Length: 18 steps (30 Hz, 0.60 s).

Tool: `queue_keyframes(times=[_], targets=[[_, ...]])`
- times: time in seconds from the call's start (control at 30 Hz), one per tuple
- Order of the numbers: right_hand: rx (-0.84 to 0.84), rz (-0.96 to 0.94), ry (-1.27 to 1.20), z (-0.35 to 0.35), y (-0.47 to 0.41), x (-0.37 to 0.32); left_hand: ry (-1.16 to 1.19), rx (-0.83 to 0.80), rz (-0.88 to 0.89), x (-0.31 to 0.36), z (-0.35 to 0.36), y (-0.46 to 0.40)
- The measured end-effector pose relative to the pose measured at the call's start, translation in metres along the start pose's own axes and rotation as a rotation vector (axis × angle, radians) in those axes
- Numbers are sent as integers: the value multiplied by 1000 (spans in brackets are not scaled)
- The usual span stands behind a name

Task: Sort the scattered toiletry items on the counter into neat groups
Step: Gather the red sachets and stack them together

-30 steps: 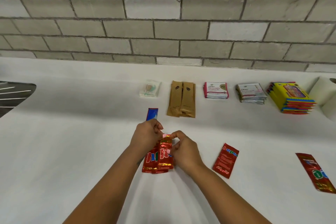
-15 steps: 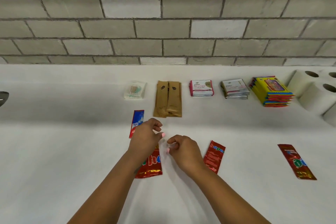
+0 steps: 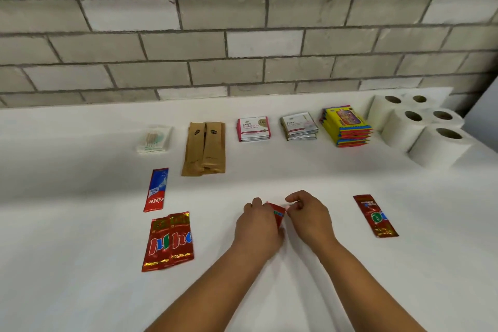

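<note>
sachets (image 3: 168,242), toothpaste (image 3: 156,189) left of hands; toilet rolls (image 3: 420,129) far right.

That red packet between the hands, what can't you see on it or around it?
- Red packet, head view: mostly covered by the left hand and right hand; its label can't be read.
- Cotton swab packet: too pale and blurred to count the swabs.
- Toilet rolls: rightmost ones cut off by a grey panel.

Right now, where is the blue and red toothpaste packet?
The blue and red toothpaste packet lies left on the counter, just above the two red sachets.
</note>
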State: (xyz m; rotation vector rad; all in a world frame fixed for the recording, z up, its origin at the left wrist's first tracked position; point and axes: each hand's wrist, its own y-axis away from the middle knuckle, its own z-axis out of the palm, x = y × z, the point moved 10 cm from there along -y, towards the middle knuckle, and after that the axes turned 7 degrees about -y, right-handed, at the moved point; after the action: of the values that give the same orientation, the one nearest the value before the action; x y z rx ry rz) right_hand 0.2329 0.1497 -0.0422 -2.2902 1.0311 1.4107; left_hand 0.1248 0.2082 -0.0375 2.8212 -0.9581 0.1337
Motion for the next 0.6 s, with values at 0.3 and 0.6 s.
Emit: queue_keyframes(times=[0.3, 0.6], targets=[[-47, 53, -92, -1, 5, 12, 69, 19, -60, -5, -9, -4], [-279, 99, -425, 58, 14, -18, 1115, -74, -390, -91, 2, 8]])
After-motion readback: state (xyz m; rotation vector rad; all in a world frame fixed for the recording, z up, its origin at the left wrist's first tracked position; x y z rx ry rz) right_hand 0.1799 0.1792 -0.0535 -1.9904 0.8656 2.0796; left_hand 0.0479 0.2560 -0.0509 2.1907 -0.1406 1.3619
